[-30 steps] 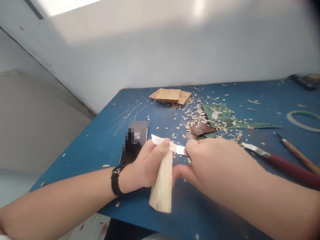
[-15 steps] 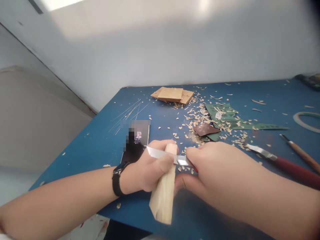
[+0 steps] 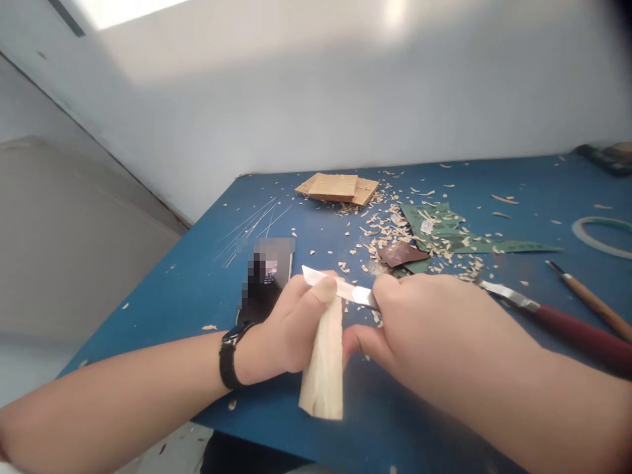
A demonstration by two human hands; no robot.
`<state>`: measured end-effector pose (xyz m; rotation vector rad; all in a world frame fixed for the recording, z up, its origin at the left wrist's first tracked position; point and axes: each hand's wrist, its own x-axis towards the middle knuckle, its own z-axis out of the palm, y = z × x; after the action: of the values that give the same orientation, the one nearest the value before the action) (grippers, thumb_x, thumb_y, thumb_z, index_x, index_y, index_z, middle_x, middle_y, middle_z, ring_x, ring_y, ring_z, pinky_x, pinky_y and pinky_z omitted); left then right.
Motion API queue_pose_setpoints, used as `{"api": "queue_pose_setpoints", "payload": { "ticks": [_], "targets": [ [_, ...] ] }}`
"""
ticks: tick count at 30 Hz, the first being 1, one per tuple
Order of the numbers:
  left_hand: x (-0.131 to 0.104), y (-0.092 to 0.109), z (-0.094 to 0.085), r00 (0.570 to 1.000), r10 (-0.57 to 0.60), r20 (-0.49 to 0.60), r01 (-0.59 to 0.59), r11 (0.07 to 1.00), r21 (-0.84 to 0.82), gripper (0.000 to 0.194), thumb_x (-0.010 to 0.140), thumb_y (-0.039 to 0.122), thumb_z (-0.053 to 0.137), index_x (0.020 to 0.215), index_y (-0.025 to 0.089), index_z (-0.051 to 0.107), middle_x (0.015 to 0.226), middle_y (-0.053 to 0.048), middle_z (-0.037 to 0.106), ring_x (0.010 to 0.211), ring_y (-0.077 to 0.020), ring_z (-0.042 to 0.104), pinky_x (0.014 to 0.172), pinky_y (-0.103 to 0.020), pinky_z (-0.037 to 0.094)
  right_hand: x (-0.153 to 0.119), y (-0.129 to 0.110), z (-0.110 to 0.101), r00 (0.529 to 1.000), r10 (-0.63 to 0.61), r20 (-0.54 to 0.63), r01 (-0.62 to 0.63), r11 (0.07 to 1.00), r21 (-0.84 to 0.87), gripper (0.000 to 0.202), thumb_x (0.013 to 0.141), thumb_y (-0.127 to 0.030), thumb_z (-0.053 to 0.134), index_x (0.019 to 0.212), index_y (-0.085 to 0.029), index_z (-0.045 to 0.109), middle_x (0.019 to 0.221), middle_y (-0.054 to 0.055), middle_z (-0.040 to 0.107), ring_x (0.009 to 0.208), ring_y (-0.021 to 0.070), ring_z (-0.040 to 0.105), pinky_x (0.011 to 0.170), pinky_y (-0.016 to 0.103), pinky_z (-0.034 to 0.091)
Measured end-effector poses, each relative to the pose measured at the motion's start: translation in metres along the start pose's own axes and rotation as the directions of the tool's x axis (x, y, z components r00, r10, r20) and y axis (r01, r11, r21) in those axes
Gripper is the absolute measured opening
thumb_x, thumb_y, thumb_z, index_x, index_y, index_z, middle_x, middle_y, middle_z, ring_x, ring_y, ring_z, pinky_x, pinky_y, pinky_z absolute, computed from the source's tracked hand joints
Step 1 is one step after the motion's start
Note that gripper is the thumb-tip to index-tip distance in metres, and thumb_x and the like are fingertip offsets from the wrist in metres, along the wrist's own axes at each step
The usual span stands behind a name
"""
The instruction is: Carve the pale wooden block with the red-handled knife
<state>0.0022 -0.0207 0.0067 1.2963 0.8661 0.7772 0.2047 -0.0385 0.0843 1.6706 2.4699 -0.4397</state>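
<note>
A pale block of wood (image 3: 323, 375) with cut facets is gripped by my left hand (image 3: 296, 326), its wide end pointing down toward me. In my right hand (image 3: 419, 322) is a knife (image 3: 363, 295); its handle is mostly hidden by the fingers. The flat silver blade lies across the top end of the wood, tip to the left. My left thumb presses against the blade near that end. My right thumb stretches out to the side of the wood.
On the blue table (image 3: 197, 263) lie wood shavings, stacked wooden pieces (image 3: 336, 187), green sandpaper (image 3: 439, 227), brown sandpaper (image 3: 401, 254), thin wires (image 3: 251, 224) and a phone (image 3: 269, 283). To the right are a red-handled knife (image 3: 567, 329), a carving tool (image 3: 592, 299) and a tape ring (image 3: 580, 230).
The knife blade has moved up toward the far end of the wood, with my left thumb following. The wood's near end has risen and swung slightly right. The view has shifted a little.
</note>
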Motion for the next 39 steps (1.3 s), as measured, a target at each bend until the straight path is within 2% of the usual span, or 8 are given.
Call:
{"api": "queue_pose_setpoints", "payload": {
  "ticks": [3,7,10,17,23,29,34,39],
  "targets": [
    [0.001,0.000,-0.002,0.999,-0.006,-0.036,0.008,0.998,0.059,0.059,0.106,0.073,0.051,0.076,0.023,0.056,0.062,-0.001,0.052,0.057,-0.0177,0.046,0.052,-0.032,0.034,-0.001,-0.001,-0.007,0.994,0.109,-0.013,-0.110,0.993,-0.053,0.037,0.094,-0.065,0.074,0.086,-0.029,0.076,0.076,0.010,0.071,0.069,0.0351,0.073,0.053,0.038,0.044],
    [0.000,0.010,-0.004,0.998,0.050,0.036,-0.053,0.992,0.110,0.063,0.103,0.080,0.052,0.075,0.023,0.055,0.064,-0.001,0.051,0.058,-0.0180,0.044,0.054,-0.033,0.034,-0.002,-0.003,-0.009,1.000,-0.005,-0.021,0.004,0.998,-0.057,0.055,0.095,-0.084,0.064,0.090,-0.030,0.074,0.076,0.009,0.072,0.070,0.0333,0.072,0.053,0.037,0.035],
    [-0.003,0.019,-0.006,0.990,0.091,0.105,-0.107,0.980,0.166,0.065,0.097,0.081,0.061,0.073,0.021,0.060,0.069,-0.004,0.055,0.060,-0.0178,0.044,0.056,-0.034,0.033,-0.005,-0.004,-0.010,0.995,-0.100,-0.007,0.100,0.994,-0.055,0.059,0.099,-0.087,0.056,0.093,-0.031,0.074,0.077,0.008,0.074,0.067,0.0311,0.070,0.053,0.038,0.031],
    [-0.009,0.030,-0.008,0.978,0.049,0.202,-0.096,0.968,0.233,0.058,0.101,0.079,0.059,0.099,0.022,0.063,0.079,0.000,0.054,0.070,-0.0184,0.044,0.065,-0.032,0.038,-0.010,-0.006,-0.014,0.995,-0.086,0.055,0.085,0.996,0.019,0.045,0.098,-0.074,0.065,0.090,-0.030,0.070,0.083,0.005,0.079,0.068,0.0306,0.072,0.055,0.038,0.035],
    [-0.015,0.032,-0.007,0.986,0.015,0.164,-0.046,0.980,0.192,0.058,0.101,0.078,0.062,0.108,0.021,0.067,0.083,0.000,0.057,0.071,-0.0182,0.044,0.064,-0.031,0.037,-0.011,-0.008,-0.014,0.995,-0.069,0.072,0.069,0.998,0.003,0.051,0.102,-0.078,0.059,0.086,-0.030,0.067,0.080,0.005,0.077,0.065,0.0304,0.071,0.053,0.038,0.035],
    [-0.009,0.022,-0.006,0.981,0.025,0.194,-0.039,0.997,0.069,0.053,0.100,0.074,0.064,0.088,0.023,0.065,0.069,0.000,0.054,0.059,-0.0169,0.045,0.055,-0.030,0.033,-0.007,-0.008,-0.014,0.996,-0.067,0.060,0.071,0.996,-0.060,0.026,0.102,-0.052,0.061,0.091,-0.030,0.070,0.080,0.006,0.072,0.064,0.0281,0.064,0.054,0.039,0.035],
    [-0.004,0.017,-0.004,0.988,0.048,0.146,-0.056,0.997,0.046,0.052,0.102,0.068,0.063,0.079,0.022,0.059,0.067,-0.001,0.053,0.057,-0.0159,0.043,0.053,-0.031,0.033,0.000,-0.007,-0.014,0.997,0.008,0.074,-0.003,0.997,-0.074,0.035,0.099,-0.060,0.064,0.080,-0.030,0.063,0.069,0.001,0.054,0.055,0.0226,0.046,0.052,0.038,0.038],
    [-0.004,0.016,0.003,0.993,0.042,0.109,-0.047,0.998,0.041,0.055,0.104,0.071,0.058,0.076,0.024,0.053,0.064,-0.001,0.050,0.056,-0.0168,0.044,0.053,-0.032,0.035,-0.001,-0.006,-0.010,0.995,0.081,0.056,-0.078,0.995,-0.057,0.037,0.096,-0.064,0.065,0.080,-0.030,0.064,0.072,0.005,0.061,0.061,0.0280,0.060,0.053,0.039,0.042]
  ]
}}
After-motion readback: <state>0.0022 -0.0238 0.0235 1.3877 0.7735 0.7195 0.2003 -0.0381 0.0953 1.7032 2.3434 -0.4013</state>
